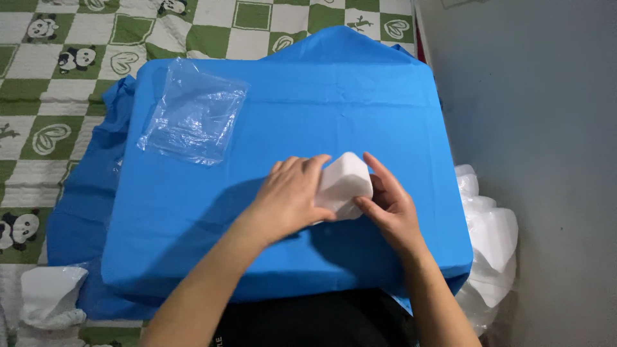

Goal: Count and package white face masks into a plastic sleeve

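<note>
Hands meet at the middle of the blue-covered worktop (385,109), and between them I see a white folded pad (345,183), soft-looking, matte, with rounded corners and a plump, layered edge; it looks like cloth or tissue, though I cannot tell which. My left hand (289,199) lies over its 9 o'clock side, fingers curled down across the top, thumb tucked under the near edge. My right hand (390,204) closes on its 3 o'clock side, thumb against the near corner and fingers reaching along the far edge. Both hands grip the pad, which sits just above or on the blue cover. At 10 o'clock from the pad lies a clear plastic bag (193,119), flat and crinkled. At 4 o'clock, off the worktop's edge, sits a heap of white bagged bundles (491,241). At 8 o'clock, a white crumpled bag (50,294) rests on the green-and-white checked sheet (38,122).
</note>
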